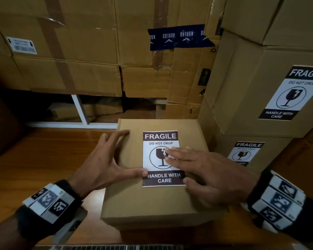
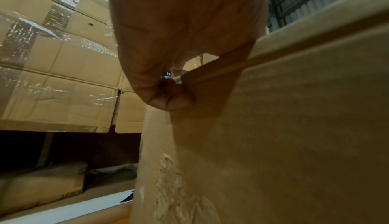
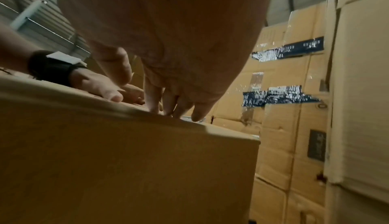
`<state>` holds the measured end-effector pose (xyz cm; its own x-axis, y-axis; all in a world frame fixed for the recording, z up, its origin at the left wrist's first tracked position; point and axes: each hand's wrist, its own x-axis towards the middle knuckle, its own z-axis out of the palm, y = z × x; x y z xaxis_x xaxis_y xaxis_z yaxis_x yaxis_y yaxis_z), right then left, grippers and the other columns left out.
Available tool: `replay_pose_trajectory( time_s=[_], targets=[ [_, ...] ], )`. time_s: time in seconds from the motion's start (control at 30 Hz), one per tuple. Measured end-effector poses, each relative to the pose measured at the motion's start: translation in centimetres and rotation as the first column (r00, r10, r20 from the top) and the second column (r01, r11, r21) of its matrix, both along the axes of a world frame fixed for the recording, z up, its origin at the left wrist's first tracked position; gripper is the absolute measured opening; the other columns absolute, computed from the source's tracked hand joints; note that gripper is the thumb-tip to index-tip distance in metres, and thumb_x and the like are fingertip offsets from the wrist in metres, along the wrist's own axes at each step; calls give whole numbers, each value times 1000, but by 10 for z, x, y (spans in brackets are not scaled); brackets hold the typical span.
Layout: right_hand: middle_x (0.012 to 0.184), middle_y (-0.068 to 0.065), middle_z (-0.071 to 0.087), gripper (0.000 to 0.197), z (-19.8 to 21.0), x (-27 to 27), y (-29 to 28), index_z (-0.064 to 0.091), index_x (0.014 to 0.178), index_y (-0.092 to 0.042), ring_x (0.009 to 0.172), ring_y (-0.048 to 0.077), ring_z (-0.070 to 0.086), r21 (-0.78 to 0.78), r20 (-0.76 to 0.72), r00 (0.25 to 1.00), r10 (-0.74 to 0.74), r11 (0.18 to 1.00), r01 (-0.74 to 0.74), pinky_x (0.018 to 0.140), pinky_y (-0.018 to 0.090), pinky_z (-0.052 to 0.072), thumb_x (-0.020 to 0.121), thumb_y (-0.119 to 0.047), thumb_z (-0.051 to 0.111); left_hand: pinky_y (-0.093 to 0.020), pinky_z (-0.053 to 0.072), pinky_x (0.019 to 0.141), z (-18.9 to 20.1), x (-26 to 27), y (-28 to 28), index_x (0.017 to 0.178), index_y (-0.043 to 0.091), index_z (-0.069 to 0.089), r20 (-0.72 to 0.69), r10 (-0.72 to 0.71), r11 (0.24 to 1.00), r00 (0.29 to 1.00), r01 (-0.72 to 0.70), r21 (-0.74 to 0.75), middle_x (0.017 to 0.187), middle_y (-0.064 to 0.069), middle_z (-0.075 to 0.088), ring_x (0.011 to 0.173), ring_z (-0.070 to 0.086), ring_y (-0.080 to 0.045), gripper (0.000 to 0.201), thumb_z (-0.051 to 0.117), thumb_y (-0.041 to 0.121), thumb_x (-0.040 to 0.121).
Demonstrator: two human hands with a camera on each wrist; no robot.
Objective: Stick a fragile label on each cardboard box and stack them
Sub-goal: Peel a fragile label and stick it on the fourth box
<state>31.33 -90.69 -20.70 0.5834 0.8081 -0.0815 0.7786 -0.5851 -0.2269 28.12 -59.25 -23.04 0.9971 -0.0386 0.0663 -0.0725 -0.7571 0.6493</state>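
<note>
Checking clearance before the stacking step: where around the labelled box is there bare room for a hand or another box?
Bare wooden table lies left of the box, between the left hand and the white frame behind. Right is crowded: the labelled stack stands close to the box, with the right hand on the label.

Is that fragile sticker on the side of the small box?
No, the white-and-brown fragile label lies flat on the small brown cardboard box's top face.
</note>
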Motion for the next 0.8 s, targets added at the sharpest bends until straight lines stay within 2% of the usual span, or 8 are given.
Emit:
replay_pose_trajectory(
  time_s=[0.1, 0.27, 0.37, 0.47, 0.53, 0.6, 0.67, 0.8],
  targets=[
    [171, -18, -1, 77, 0, 26, 5, 6, 166, -32, 152, -11, -8, -84, -76, 995, -58, 995, 52, 118, 11, -9, 98, -62, 26, -14, 45, 75, -2, 9, 0, 150, 41, 33, -19, -13, 1000, 1000, 13, 1, 129, 8, 39, 112, 50, -13, 117, 87, 69, 50],
    [172, -11, -8, 88, -10, 63, 12, -4, 165, -28, 152, -5, -9, -116, -96, 982, -160, 982, 148, 120, 20, -12, 93, -68, 25, -22, 50, 79, -3, 21, 5, 144, 44, 40, -53, -58, 998, 997, 59, 28, 129, 10, 40, 111, 51, -13, 114, 76, 90, 47],
    [173, -10, -8, 93, -11, 74, 13, -4, 166, -27, 155, -1, -7, -124, -71, 982, -178, 978, 168, 127, 29, -7, 90, -72, 25, -36, 52, 94, 3, 24, 8, 138, 50, 44, -66, -78, 982, 995, 88, 168, 126, 12, 35, 121, 42, -15, 105, 60, 99, 46],
    [173, -6, -10, 97, -9, 78, 16, -5, 166, -24, 157, 4, -6, -171, 0, 987, -163, 972, 161, 126, 31, -9, 89, -77, 21, -47, 34, 119, 17, 31, 5, 150, 50, 39, -7, -289, 900, 957, 274, 339, 158, 13, 24, 147, 21, -15, 94, 52, 95, 68],
    [172, -6, -10, 94, -5, 74, 20, -4, 166, -23, 156, 4, -10, -203, 50, 992, -112, 972, 120, 122, 28, -15, 91, -76, 18, -40, 20, 126, 26, 37, -3, 157, 48, 29, -96, -474, 786, 875, 470, 401, 169, 18, 13, 156, 7, -7, 78, 44, 83, 88],
    [170, -11, -9, 85, -2, 68, 23, 0, 166, -25, 153, -1, -13, -196, 15, 997, -74, 978, 76, 118, 22, -20, 98, -71, 24, -32, 11, 128, 28, 48, -9, 161, 47, 14, -299, -498, 702, 814, 581, 411, 170, 23, 5, 154, -1, 4, 69, 35, 70, 99],
    [171, -13, -7, 76, -1, 63, 22, 1, 166, -29, 153, -3, -10, -168, -45, 998, -45, 985, 37, 120, 20, -16, 104, -63, 30, -27, 2, 128, 30, 62, -13, 163, 42, 7, -348, -465, 682, 814, 581, 445, 170, 22, 1, 153, -4, 6, 68, 26, 65, 102],
    [172, -16, -3, 78, 1, 67, 19, 4, 166, -32, 150, -8, -5, -158, -87, 995, -47, 987, 32, 123, 22, -9, 104, -63, 39, -20, -6, 120, 27, 82, -11, 165, 29, -3, -309, -407, 666, 860, 511, 543, 173, 9, -6, 157, -3, -5, 79, 20, 67, 100]
  ],
)
